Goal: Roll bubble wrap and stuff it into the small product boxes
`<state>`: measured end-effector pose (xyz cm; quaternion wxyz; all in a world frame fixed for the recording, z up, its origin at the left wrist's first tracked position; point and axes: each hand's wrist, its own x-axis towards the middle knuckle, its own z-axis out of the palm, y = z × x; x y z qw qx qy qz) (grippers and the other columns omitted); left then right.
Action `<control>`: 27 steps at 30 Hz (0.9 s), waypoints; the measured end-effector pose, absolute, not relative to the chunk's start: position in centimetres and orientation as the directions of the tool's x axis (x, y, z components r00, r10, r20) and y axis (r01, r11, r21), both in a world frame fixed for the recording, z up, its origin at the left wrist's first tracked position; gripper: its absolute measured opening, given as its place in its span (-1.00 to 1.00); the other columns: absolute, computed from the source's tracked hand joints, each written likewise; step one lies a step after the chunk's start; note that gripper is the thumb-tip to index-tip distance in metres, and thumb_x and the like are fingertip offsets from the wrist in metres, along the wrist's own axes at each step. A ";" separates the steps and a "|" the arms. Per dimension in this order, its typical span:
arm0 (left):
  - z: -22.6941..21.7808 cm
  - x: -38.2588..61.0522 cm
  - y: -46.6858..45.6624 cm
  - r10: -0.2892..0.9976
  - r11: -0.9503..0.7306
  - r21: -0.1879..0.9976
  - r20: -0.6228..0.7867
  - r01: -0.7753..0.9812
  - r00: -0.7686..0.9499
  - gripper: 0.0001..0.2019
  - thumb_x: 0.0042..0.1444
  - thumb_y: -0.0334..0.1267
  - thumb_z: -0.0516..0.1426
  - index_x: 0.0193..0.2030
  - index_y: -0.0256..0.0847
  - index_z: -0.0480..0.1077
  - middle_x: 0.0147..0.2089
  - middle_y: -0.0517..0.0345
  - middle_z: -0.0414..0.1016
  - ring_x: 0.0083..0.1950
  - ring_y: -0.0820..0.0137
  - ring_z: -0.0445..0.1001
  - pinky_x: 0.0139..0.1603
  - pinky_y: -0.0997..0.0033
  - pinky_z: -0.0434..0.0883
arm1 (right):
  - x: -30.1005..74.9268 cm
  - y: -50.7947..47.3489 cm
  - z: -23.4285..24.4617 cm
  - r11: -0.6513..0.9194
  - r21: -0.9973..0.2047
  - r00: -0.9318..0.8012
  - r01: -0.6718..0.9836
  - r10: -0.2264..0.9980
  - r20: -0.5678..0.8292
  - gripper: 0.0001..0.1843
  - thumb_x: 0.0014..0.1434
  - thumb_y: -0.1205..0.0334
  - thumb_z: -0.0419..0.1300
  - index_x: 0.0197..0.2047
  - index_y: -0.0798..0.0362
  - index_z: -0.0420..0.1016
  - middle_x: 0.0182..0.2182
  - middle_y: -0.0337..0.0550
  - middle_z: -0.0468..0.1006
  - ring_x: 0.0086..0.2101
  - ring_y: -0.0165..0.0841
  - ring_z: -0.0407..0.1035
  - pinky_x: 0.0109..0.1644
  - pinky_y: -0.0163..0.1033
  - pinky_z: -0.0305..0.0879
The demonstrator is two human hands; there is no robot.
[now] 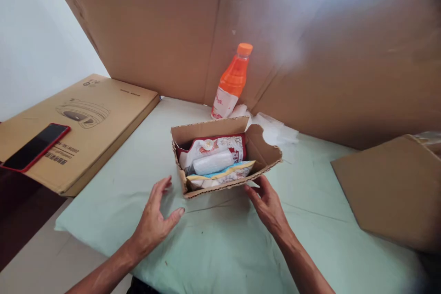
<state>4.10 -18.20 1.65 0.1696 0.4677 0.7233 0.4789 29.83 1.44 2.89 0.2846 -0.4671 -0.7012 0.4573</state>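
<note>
An open cardboard box (260, 147) with torn, uneven edges sits on the cloth-covered table. In it lie a red-and-white printed packet (222, 144), a white wrapped bundle (213, 163) and a blue-and-yellow edged packet (223, 174). My left hand (158, 216) is left of the box's near corner, fingers and thumb spread, holding nothing. Close against the box's front right side is my right hand (268, 204), thumb and fingers apart. Whether its fingertips touch the cardboard I cannot tell.
Behind the box an orange drink bottle (232, 85) stands upright beside crumpled clear plastic (275, 128). At left, a phone in a red case (36, 147) rests on a flat carton (117, 105). Another cardboard piece (389, 188) is at right. A tall cardboard wall (165, 32) closes the back.
</note>
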 end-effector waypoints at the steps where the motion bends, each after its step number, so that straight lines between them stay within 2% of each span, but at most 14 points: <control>1: 1.2 3.7 -18.4 0.840 0.080 0.849 0.225 0.523 -0.493 -0.19 0.15 -0.02 0.26 0.46 -0.08 0.03 0.38 -0.20 0.23 0.30 0.04 0.37 0.28 -0.10 0.38 | 30.5 1.6 2.5 0.119 -0.913 -0.382 0.391 0.923 -0.043 -0.35 0.15 -0.18 0.24 0.20 0.00 0.33 0.12 0.08 0.51 -0.11 -0.17 0.53 -0.03 -0.04 0.48; 3: 0.5 2.6 -17.7 0.837 0.016 0.855 0.272 0.519 -0.474 0.03 0.06 0.06 0.33 0.53 -0.01 -0.18 0.52 -0.21 -0.01 0.46 -0.07 0.16 0.38 -0.22 0.24 | 30.9 1.6 2.0 0.100 -0.922 -0.362 0.373 0.931 -0.045 -0.31 0.13 -0.17 0.27 0.23 -0.02 0.29 0.15 0.09 0.48 -0.10 -0.17 0.52 0.01 0.00 0.47; 6: 0.0 0.8 -14.9 0.882 -0.125 0.866 0.320 0.484 -0.345 0.27 -0.11 0.15 0.40 0.55 0.09 -0.36 0.59 -0.16 -0.25 0.56 -0.15 -0.09 0.46 -0.29 0.11 | 29.4 1.5 1.9 0.107 -0.945 -0.341 0.310 0.940 -0.005 -0.34 0.12 -0.13 0.29 0.20 -0.03 0.30 0.14 0.06 0.49 -0.09 -0.16 0.52 -0.01 0.01 0.50; 10: 0.4 0.2 -12.7 0.925 -0.226 0.876 0.330 0.425 -0.190 0.38 -0.21 0.16 0.44 0.53 0.18 -0.47 0.61 -0.08 -0.38 0.56 -0.20 -0.12 0.46 -0.28 0.12 | 26.8 2.0 2.3 0.148 -0.952 -0.333 0.268 0.941 0.053 -0.41 0.13 -0.07 0.28 0.17 -0.03 0.32 0.09 0.03 0.53 -0.09 -0.16 0.51 -0.01 -0.02 0.51; 14: 0.6 0.2 -13.5 0.896 -0.193 0.863 0.349 0.466 -0.275 0.40 -0.18 0.08 0.46 0.53 0.09 -0.52 0.58 -0.19 -0.25 0.53 -0.19 -0.02 0.44 -0.29 0.15 | 24.1 3.3 2.4 0.169 -0.947 -0.390 0.272 0.920 0.052 -0.45 0.13 0.04 0.24 0.17 0.00 0.32 0.11 0.04 0.52 -0.07 -0.17 0.50 0.01 -0.02 0.51; 18: 1.3 -2.4 -14.8 0.766 -0.138 0.856 0.411 0.497 -0.494 0.26 -0.11 0.04 0.43 0.54 0.02 -0.34 0.54 -0.23 -0.12 0.47 -0.12 0.16 0.37 -0.18 0.30 | 17.2 5.6 3.6 0.241 -0.945 -0.538 0.222 0.838 0.088 -0.39 0.10 0.13 0.21 0.23 0.02 0.28 0.14 0.04 0.49 -0.02 -0.16 0.49 0.04 0.00 0.50; 20: 2.6 -5.0 -15.2 0.661 -0.115 0.861 0.438 0.495 -0.609 0.21 -0.13 0.04 0.43 0.52 0.00 -0.25 0.52 -0.23 -0.06 0.44 -0.07 0.21 0.34 -0.11 0.35 | 12.5 6.3 5.2 0.333 -0.934 -0.634 0.132 0.752 0.178 -0.26 0.08 0.17 0.22 0.33 0.01 0.18 0.22 0.06 0.43 0.13 -0.12 0.41 0.13 0.03 0.46; 23: 5.2 -9.7 -15.3 0.514 -0.153 0.862 0.487 0.483 -0.706 0.22 -0.19 0.04 0.45 0.49 0.01 -0.21 0.45 -0.19 0.10 0.41 0.04 0.26 0.30 0.01 0.40 | 6.5 5.7 7.4 0.493 -0.870 -0.689 -0.010 0.627 0.363 -0.08 0.09 0.20 0.22 0.46 0.01 -0.04 0.41 0.09 0.17 0.35 -0.11 0.14 0.32 0.08 0.30; 25: 6.6 -13.0 -14.8 0.440 -0.165 0.851 0.516 0.499 -0.735 0.25 -0.24 -0.01 0.46 0.48 0.00 -0.22 0.40 -0.16 0.15 0.34 0.10 0.33 0.21 0.09 0.47 | 4.6 4.3 7.7 0.600 -0.799 -0.701 -0.042 0.552 0.452 -0.08 0.13 0.21 0.20 0.49 0.01 -0.08 0.45 0.08 0.06 0.41 -0.13 0.01 0.39 0.10 0.20; 27: 7.2 -16.2 -13.8 0.398 -0.111 0.845 0.520 0.523 -0.756 0.24 -0.21 -0.11 0.45 0.48 -0.05 -0.26 0.39 -0.19 0.14 0.27 0.14 0.39 0.11 0.14 0.52 | 4.7 2.7 6.5 0.673 -0.739 -0.733 -0.025 0.490 0.471 -0.15 0.18 0.25 0.16 0.48 -0.02 -0.03 0.45 0.06 0.06 0.42 -0.15 -0.02 0.41 0.12 0.15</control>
